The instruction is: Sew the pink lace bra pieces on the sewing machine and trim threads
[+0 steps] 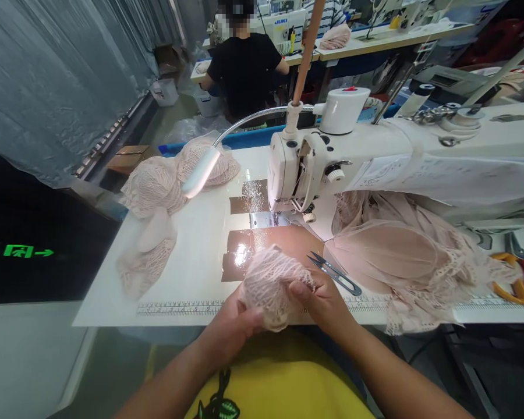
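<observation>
Between my two hands, over the front edge of the sewing table, is a pale pink lace bra cup (273, 285). My left hand (236, 320) is closed on its left lower side, thumb on top. On its right side my right hand (321, 294) pinches the lace between thumb and fingers. Just beyond my right hand lies a pair of thread snips (336, 273). The needle area of the white sewing machine (288, 174) is above and behind the cup. To the right, more pink lace bra pieces (388, 250) are heaped under the machine arm.
Several lace cups (157, 186) lie at the table's left, under a bendable lamp (203, 171). Orange-and-red-handled scissors (513, 279) rest at the right. A ruler strip (179, 307) runs along the front edge. Ahead, a person in black (244, 70) sits at another machine.
</observation>
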Demonstrator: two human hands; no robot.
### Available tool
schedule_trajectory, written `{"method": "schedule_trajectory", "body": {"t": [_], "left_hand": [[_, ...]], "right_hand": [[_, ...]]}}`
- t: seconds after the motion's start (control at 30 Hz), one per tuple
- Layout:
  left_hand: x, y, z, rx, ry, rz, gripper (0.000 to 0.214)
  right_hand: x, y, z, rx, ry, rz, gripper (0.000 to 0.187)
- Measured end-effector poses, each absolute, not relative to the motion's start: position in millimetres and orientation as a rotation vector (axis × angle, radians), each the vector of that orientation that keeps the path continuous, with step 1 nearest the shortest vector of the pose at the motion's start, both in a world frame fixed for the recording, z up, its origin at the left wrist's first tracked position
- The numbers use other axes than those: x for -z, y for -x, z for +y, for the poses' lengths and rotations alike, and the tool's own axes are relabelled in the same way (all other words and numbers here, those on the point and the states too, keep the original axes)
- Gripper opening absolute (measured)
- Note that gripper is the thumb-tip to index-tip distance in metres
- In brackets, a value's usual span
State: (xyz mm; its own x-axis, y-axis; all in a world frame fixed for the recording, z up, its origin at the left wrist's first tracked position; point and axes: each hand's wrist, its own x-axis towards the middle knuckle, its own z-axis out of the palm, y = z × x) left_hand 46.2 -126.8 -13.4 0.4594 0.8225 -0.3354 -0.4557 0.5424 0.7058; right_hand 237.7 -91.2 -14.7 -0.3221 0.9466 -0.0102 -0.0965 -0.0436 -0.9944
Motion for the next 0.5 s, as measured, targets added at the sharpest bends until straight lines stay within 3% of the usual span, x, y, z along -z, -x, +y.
{"method": "schedule_trajectory", "body": {"t": [0.17,0.27,0.5], "left_hand": [[13.1,-52.2,-121.9,-0.951,-0.667,0.762,0.052],[16.3,-47.3,-120.0,-0.884,-0.660,0.740,0.055],[23.9,-35.7,-123.0,-0.920,-0.388,0.629,0.034]], "right_hand": [[4.6,-237.7,-89.7,-1.527,0.994,-1.555,0.030],[11.1,-240.5,-88.8,-1.575,1.059,-1.371,0.032],[17.6,-238.0,-89.8,-1.588,0.997,-0.882,0.026]]}}
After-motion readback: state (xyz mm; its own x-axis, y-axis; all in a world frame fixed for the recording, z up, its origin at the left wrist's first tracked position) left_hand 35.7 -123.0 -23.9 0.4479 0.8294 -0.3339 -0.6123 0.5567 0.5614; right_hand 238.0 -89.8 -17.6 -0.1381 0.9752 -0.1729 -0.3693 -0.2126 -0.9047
